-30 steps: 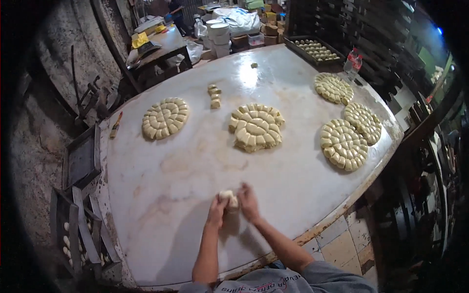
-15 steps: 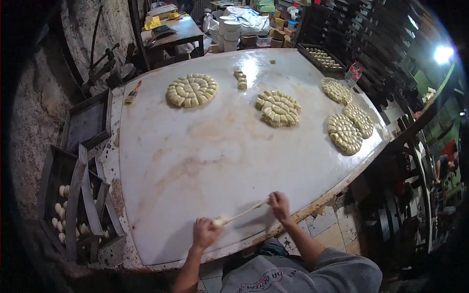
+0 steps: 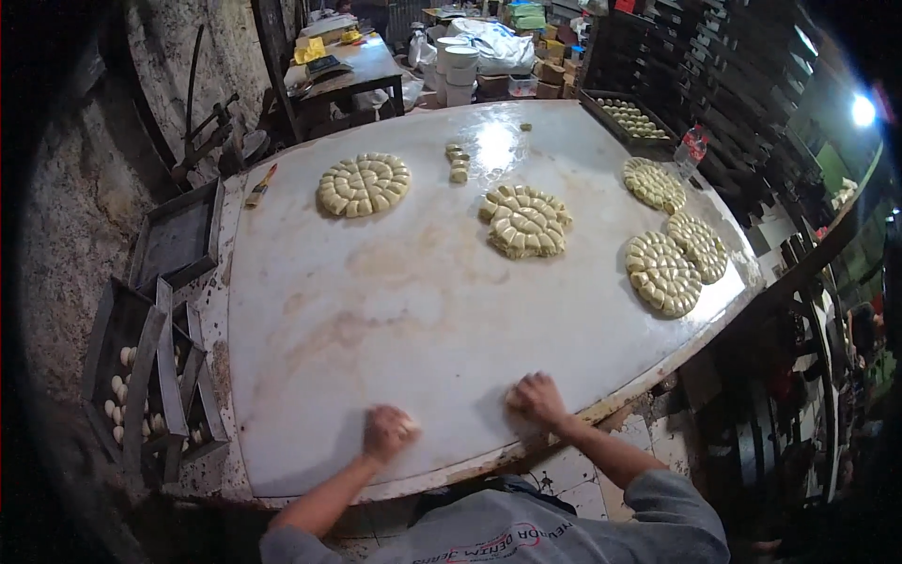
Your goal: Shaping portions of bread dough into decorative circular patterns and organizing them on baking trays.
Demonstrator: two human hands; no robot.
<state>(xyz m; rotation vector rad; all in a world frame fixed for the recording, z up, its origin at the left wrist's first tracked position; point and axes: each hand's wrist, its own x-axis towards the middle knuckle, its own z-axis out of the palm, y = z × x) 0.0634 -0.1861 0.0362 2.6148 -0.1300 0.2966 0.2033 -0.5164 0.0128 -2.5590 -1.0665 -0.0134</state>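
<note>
My left hand (image 3: 387, 430) is curled down on the tabletop near its front edge, slightly blurred, with a bit of pale dough showing at its fingers. Farther right, my right hand (image 3: 539, 402) is also closed and low on the surface, a small pale dough piece (image 3: 513, 398) peeking out at its left side. Most of both pieces is hidden under the fingers. No dough strand spans the gap between the hands. Beyond them lie round slabs of dough scored into segments, one at the far left (image 3: 365, 185), another near the middle (image 3: 526, 222).
More scored rounds (image 3: 662, 274) lie along the right side of the white table (image 3: 423, 310). Several cut dough pieces (image 3: 458, 164) and a brush (image 3: 260, 186) sit toward the back. Metal trays (image 3: 176, 235) stand at left, some holding dough balls. A filled tray (image 3: 628, 117) and bottle (image 3: 691, 148) occupy the far right.
The dough strand stretched between my hands is now parted. My hands have moved farther apart and rest lower on the table. The view has shifted slightly.
</note>
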